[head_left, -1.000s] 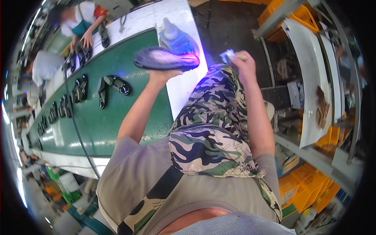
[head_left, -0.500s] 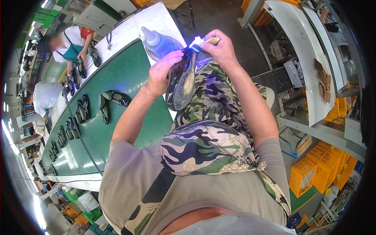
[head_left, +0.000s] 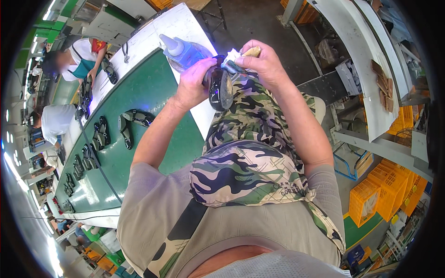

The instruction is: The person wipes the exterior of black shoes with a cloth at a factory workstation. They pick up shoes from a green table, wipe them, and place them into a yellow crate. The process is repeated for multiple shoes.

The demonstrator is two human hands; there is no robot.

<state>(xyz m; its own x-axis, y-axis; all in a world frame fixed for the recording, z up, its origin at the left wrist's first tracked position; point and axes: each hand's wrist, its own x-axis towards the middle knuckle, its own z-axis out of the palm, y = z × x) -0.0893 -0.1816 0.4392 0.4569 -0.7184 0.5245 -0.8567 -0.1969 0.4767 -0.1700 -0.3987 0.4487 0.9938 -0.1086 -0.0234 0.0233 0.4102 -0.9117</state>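
Left hand [head_left: 191, 86] holds black shoe [head_left: 219, 91]; dark lettering [head_left: 291, 189] marks camouflage apron [head_left: 236, 178]

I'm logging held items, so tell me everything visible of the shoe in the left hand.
The shoe is black and glossy, like patent leather, its rounded near end catching highlights, with a greyish surface on the right. The left hand grips its left side. It is held over the camouflage trousers, rounded end lowest in view. A white wad in the right hand is by its far end; contact is unclear.
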